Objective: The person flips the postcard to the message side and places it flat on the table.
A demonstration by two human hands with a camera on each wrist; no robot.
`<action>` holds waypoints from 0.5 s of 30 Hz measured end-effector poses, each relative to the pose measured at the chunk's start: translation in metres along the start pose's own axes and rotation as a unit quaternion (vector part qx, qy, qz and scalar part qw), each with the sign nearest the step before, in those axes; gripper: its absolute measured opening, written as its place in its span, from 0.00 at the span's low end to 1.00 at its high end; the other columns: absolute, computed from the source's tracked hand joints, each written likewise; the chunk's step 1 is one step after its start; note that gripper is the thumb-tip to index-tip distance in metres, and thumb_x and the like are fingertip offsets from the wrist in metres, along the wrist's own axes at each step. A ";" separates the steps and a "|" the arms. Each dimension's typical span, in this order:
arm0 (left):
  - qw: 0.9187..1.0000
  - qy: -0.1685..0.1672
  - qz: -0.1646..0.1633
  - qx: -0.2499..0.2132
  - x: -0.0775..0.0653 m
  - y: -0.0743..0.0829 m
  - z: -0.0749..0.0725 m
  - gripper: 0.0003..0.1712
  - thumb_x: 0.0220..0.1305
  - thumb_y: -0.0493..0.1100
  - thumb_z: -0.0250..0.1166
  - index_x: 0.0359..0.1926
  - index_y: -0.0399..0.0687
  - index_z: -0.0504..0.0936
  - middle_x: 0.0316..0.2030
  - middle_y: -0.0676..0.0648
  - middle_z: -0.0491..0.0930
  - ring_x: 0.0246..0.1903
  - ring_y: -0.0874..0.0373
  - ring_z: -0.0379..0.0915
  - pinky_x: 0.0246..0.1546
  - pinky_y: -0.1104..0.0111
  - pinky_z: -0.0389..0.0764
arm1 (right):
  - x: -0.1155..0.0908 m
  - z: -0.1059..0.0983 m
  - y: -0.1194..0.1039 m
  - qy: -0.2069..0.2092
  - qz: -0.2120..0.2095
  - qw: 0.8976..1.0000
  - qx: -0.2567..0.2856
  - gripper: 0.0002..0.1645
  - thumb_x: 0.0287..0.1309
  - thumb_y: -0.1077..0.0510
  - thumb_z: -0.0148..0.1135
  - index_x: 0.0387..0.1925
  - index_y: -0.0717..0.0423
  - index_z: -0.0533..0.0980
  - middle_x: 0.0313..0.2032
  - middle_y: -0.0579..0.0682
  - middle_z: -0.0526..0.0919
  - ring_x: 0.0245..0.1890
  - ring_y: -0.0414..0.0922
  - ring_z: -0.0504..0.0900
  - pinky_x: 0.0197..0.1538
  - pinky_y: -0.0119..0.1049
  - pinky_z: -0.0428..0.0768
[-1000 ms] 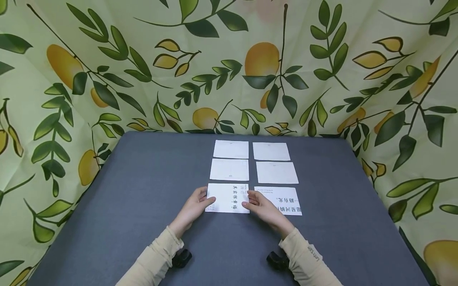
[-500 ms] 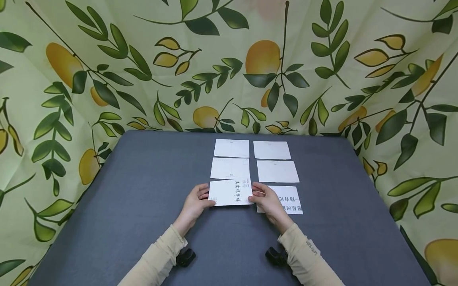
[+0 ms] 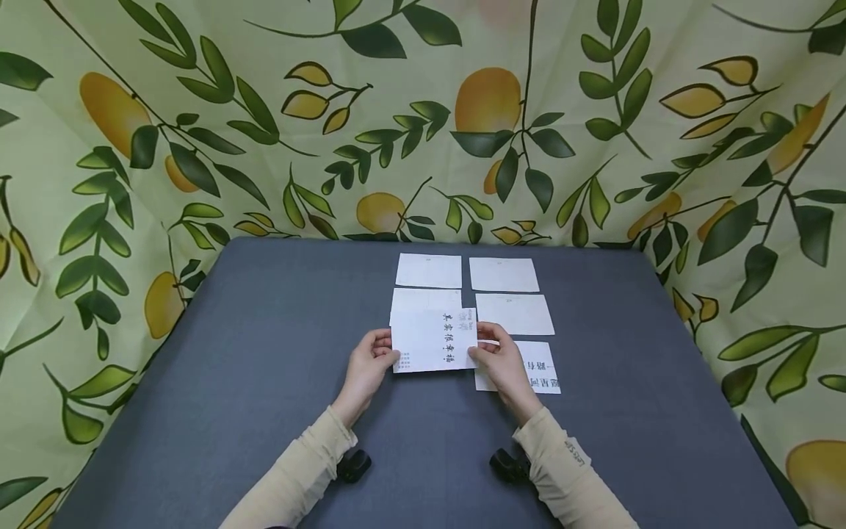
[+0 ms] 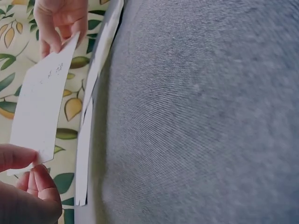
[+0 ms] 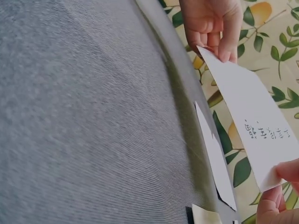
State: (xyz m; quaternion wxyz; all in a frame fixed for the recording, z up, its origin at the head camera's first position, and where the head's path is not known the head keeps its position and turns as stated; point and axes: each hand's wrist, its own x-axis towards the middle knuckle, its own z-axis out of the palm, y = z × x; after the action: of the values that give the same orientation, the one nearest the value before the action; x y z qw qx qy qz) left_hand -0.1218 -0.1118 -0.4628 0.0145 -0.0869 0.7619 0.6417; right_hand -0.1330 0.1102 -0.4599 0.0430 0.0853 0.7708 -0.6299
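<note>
Between both hands a white card [image 3: 423, 342] with a column of black Chinese characters is held up off the table. My left hand [image 3: 365, 367] pinches its left edge, thumb on top and fingers beneath. At the opposite edge my right hand [image 3: 500, 366] pinches it the same way. Both wrist views show the card [image 4: 44, 100] raised and tilted above the cloth. Under the right hand lies another printed card [image 3: 542, 367], partly covered by that hand. The held card overlaps the near part of a blank-looking card [image 3: 426, 298] behind it.
Several more white cards lie in two columns, among them a far-left card [image 3: 428, 271], a far-right card [image 3: 504, 275] and a middle-right card [image 3: 514, 314]. A dark grey cloth [image 3: 264, 316] covers the table. Behind it hangs a fruit-and-leaf patterned curtain [image 3: 410, 73].
Both hands have lifted the card from its place at the near left of the rows. It has moved up, slightly away and a little to the right. The other cards stay put.
</note>
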 end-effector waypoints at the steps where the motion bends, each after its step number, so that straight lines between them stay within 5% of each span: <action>1: 1.000 0.002 -0.001 0.000 0.001 0.001 0.001 0.21 0.55 0.29 0.60 0.53 0.34 0.73 0.43 0.40 0.74 0.35 0.60 0.68 0.35 0.77 0.72 | 0.000 -0.001 -0.001 0.004 -0.003 1.000 0.003 0.27 0.51 0.70 0.59 0.55 0.58 0.71 0.50 0.57 0.73 0.37 0.43 0.73 0.38 0.27 0.72; 10: 1.000 0.024 0.004 -0.012 0.006 0.007 0.003 0.09 0.59 0.33 0.62 0.41 0.35 0.79 0.33 0.46 0.75 0.30 0.61 0.68 0.33 0.73 0.74 | 0.004 -0.012 -0.008 0.032 -0.008 0.999 0.029 0.13 0.57 0.65 0.59 0.45 0.64 0.75 0.30 0.44 0.72 0.29 0.37 0.69 0.32 0.25 0.69; 15: 1.000 0.025 0.010 0.001 0.005 0.008 0.002 0.08 0.58 0.36 0.63 0.39 0.37 0.80 0.30 0.50 0.74 0.31 0.61 0.67 0.31 0.75 0.70 | 0.005 -0.015 -0.008 0.024 -0.001 1.000 0.016 0.12 0.59 0.60 0.59 0.42 0.65 0.75 0.28 0.40 0.74 0.31 0.36 0.70 0.37 0.29 0.71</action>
State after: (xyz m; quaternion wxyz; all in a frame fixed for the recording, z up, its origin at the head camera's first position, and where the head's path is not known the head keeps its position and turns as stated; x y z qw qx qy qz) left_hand -0.1278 -0.1091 -0.4564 -0.0109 -0.0957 0.7637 0.6383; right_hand -0.1387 0.1235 -0.4502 0.0227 0.1006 0.7615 -0.6399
